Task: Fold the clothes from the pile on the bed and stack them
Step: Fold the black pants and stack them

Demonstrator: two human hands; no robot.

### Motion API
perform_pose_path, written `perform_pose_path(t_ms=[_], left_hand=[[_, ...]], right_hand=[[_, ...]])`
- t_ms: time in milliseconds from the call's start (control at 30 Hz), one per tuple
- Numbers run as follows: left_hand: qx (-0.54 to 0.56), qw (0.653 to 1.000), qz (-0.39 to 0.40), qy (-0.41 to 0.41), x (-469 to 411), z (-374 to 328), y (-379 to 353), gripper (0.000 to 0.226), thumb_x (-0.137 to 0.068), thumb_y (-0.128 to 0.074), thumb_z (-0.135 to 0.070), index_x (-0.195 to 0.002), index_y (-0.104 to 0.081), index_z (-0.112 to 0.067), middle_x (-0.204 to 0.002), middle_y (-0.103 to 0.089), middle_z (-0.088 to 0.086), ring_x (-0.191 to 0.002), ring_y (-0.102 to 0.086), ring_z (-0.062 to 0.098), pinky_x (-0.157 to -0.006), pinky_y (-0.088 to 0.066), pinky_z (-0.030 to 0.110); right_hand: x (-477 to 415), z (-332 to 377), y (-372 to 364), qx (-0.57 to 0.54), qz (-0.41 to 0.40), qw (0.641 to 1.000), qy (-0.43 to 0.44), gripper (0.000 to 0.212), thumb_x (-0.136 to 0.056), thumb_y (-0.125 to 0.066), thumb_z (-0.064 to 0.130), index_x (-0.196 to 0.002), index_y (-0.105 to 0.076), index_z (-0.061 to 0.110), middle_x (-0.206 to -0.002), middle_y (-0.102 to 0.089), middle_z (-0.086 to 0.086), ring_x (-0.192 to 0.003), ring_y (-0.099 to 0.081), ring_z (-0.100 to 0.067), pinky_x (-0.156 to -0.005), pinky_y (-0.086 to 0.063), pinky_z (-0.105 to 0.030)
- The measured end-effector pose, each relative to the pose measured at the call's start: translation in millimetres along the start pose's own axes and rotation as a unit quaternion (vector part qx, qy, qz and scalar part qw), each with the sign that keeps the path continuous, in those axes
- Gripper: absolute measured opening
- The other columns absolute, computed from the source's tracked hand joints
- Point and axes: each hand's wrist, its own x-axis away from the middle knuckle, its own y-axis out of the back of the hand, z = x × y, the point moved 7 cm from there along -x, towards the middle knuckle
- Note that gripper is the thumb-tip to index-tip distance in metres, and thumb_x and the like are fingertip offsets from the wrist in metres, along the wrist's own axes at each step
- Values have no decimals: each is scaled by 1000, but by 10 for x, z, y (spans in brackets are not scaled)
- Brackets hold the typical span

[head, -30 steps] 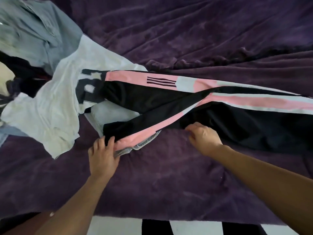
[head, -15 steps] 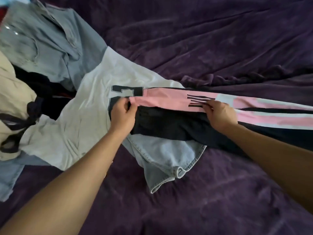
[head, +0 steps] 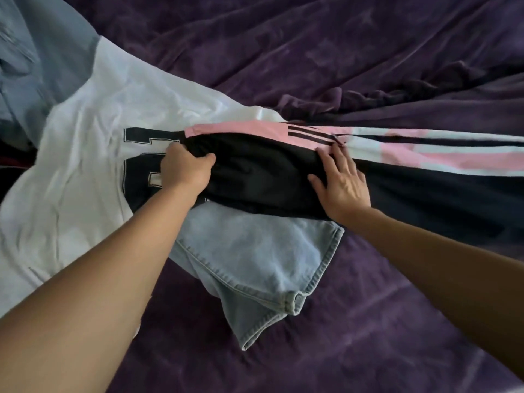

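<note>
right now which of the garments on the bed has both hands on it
The black track pants with pink and white side stripes: left hand grips one end, right hand lies flat on them. The white numbered shirt and light blue jeans lie underneath.

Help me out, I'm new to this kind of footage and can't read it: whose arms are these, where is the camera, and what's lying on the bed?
No machine here: a person wears a camera on the head, looking down at their own bare arms. The left hand grips the waist end of black track pants with pink and white side stripes. The right hand lies flat and open on them, pressing the cloth. Under the pants lie light blue jeans and a white shirt with dark numbers, all on a purple bedspread. More grey-blue clothing sits at top left.
</note>
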Motion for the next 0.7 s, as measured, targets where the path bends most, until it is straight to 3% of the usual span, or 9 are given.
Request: perform_pose_path(t_ms=[100,167,267,367,533,700], left_hand=[[54,996,59,34,23,-26,-20,48,-69,-80,-26,-107,-59,-6,-100,-65,10,-89,-63,27,-81,-55,39],[89,992,80,36,80,-115,10,41,-69,-81,-20,-103,-63,-6,-95,-67,10,-85,-65,27,-80,-56,40],[86,996,32,-19,134,-290,120,18,-68,-72,-9,-85,-65,-8,-79,-65,9,-74,-65,26,-68,-54,37],[88,993,5,-75,185,-446,139,10,-67,-62,-12,-75,-57,-15,-67,-57,2,-62,-54,22,-56,-43,29],[39,987,-46,-150,410,-650,123,31,-73,-61,-19,-100,-47,-19,-96,-61,2,-85,-60,21,-73,-49,31],[1,971,-31,-237,933,-1293,-14,50,-74,-67,-21,-118,-43,-17,-99,-59,-2,-90,-60,20,-74,-49,32]], right_hand=[[-16,-40,-176,-6,43,999,-12,65,-97,-36,52,-153,-13,29,-162,-10,-3,-149,-4,-23,-114,-24,-48],[-15,-30,-95,-13,25,1000,1,65,-97,-37,52,-153,-15,28,-161,-11,-3,-149,-6,-23,-113,-24,-47],[48,-91,67,-4,-50,999,15,59,-99,-40,44,-151,-23,23,-160,-16,-6,-148,-10,-25,-112,-24,-46],[50,-248,-98,17,-29,999,-15,59,-100,-34,42,-153,-17,20,-162,-10,-6,-149,-4,-24,-116,-19,-47],[-78,-343,-404,54,18,998,-17,64,-100,-22,48,-154,0,21,-162,0,-7,-149,3,-25,-115,-15,-50],[-115,-359,-327,33,55,998,3,70,-99,-28,50,-154,3,20,-162,0,-8,-149,3,-27,-115,-16,-51]])
